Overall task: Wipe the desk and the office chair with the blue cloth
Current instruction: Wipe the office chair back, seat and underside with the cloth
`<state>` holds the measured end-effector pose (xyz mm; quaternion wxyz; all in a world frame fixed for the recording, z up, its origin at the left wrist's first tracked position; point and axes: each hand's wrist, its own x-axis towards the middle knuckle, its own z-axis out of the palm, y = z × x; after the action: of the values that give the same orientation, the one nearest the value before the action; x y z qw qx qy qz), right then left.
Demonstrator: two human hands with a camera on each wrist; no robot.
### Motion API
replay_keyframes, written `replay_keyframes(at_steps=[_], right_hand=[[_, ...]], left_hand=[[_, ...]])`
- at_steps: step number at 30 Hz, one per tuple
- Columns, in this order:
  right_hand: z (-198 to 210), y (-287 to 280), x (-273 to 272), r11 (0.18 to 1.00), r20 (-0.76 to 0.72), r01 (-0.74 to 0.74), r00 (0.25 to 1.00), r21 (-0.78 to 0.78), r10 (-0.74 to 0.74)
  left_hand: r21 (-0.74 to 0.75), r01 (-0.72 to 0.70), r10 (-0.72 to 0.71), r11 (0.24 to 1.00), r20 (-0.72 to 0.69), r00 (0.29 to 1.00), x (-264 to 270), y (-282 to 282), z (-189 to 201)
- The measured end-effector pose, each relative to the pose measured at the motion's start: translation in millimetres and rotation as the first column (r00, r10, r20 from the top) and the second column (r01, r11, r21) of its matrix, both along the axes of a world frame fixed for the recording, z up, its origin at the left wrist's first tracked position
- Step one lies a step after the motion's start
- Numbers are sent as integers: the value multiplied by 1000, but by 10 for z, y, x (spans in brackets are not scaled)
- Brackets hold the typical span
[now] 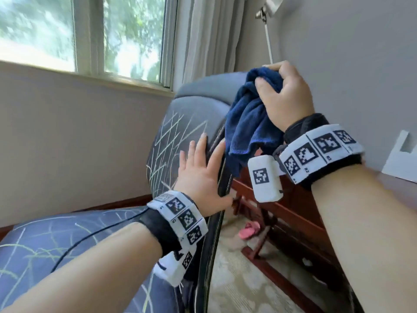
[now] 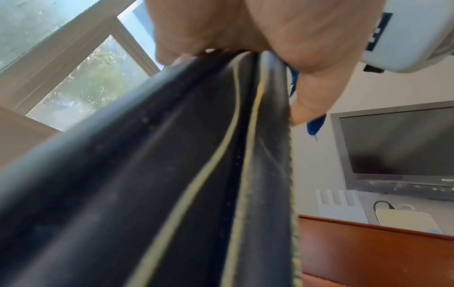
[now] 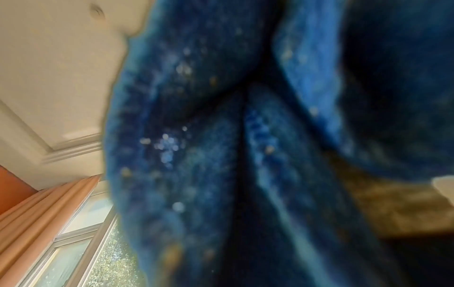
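Take the office chair as your landmark. Left of it, the window and the wall below it play no part here. The chair's seat lies at the lower left, dark blue fabric with pale scribbled lines, and a thin black cable from your wrist band trails across it.

On the backrest itself, your left hand lies flat with fingers straight and spread, palm against the padded side edge. The left wrist view shows the thumb hooked just round the stitched rim, so you are bracing the chair, not gripping it hard.

At the chair's upper right corner, your right hand is clenched round the blue cloth, bunched at the top, with loose folds hanging down beside the backrest edge. Whether the cloth presses on the chair or only hangs beside it, I cannot tell.

Right of the chair stands the desk, reddish wood, very near the backrest.

Risks, as I judge them: the chair may swivel or roll under a firm wipe if your flat left hand slips. The bunched cloth gives a small wiping face, so the strokes may miss patches. The dangling folds could catch the desk edge, and the cable could snag on the seat.
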<state>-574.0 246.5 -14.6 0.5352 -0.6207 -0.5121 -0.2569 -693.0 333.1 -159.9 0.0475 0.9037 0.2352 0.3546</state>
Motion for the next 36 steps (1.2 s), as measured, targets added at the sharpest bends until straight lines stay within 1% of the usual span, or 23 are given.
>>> replay_keyframes(at_steps=[2, 4, 6, 8, 9, 11, 13, 14, 15, 16, 18, 21, 23, 25, 27, 29, 30, 32, 33, 34, 36], right_hand=[[-151, -69, 38, 998, 65, -5, 998, 66, 1], [-247, -124, 79, 986, 87, 22, 996, 167, -37], [-209, -176, 132, 975, 21, 68, 997, 209, -74], [-16, -206, 212, 970, -79, 113, 992, 213, -98], [106, -213, 245, 969, -90, 129, 990, 212, -113], [331, -176, 257, 978, -36, 124, 992, 168, -120], [449, -34, 207, 993, 21, 108, 994, 37, -109], [454, 57, 171, 993, 25, 109, 994, -38, -108], [429, 135, 132, 990, 14, 110, 994, -92, -109], [374, 190, 96, 989, -8, 100, 995, -112, -101], [224, 212, 52, 996, -10, 70, 997, -51, -71], [-43, 95, 4, 996, 134, 44, 989, 82, -55], [-270, 44, -50, 989, 251, 33, 966, 144, -69], [-567, 11, -138, 989, 333, 53, 938, 138, -97], [-770, -42, -203, 992, 381, 76, 918, 97, -108], [-731, -113, -195, 995, 388, 31, 919, 93, -65], [-625, -130, -183, 992, 375, 10, 925, 123, -56], [-367, -128, -163, 979, 339, 23, 936, 201, -91], [-269, -107, -167, 978, 329, 23, 940, 209, -93], [-233, -74, -177, 979, 322, 17, 943, 203, -83], [-348, -44, -226, 981, 316, 23, 945, 192, -84]], left_hand=[[-13, 23, -22, 1000, 78, 997, 36, -80, -46], [-57, 0, 4, 998, 81, 997, 35, -157, -27], [-92, -41, 44, 995, 39, 998, 1, -207, 47], [-101, -87, 86, 991, -14, 996, -32, -228, 124], [-100, -100, 98, 990, -32, 995, -41, -235, 144], [-100, -113, 108, 989, -49, 993, -42, -262, 149], [-89, -117, 112, 989, -58, 992, -43, -283, 131], [-87, -116, 111, 989, -61, 992, -46, -281, 122], [-86, -113, 108, 990, -60, 992, -56, -268, 119], [-85, -109, 104, 990, -59, 993, -68, -252, 117], [-74, -93, 89, 993, -47, 995, -92, -235, 107], [-70, -71, 68, 995, -44, 997, -101, -259, 78], [-74, -72, 69, 995, -37, 997, -101, -258, 71], [-80, -69, 67, 994, -30, 997, -104, -238, 65], [-85, -70, 68, 994, -25, 997, -104, -224, 60], [-83, -66, 66, 994, -9, 998, -111, -240, 53], [-78, -60, 61, 995, 1, 998, -124, -249, 56], [-76, -41, 42, 996, 10, 999, -163, -264, 48], [-80, -32, 34, 996, 14, 999, -187, -264, 41], [-82, -24, 26, 996, 20, 999, -212, -260, 37], [-74, -9, 12, 997, 30, 999, -252, -252, 28]])
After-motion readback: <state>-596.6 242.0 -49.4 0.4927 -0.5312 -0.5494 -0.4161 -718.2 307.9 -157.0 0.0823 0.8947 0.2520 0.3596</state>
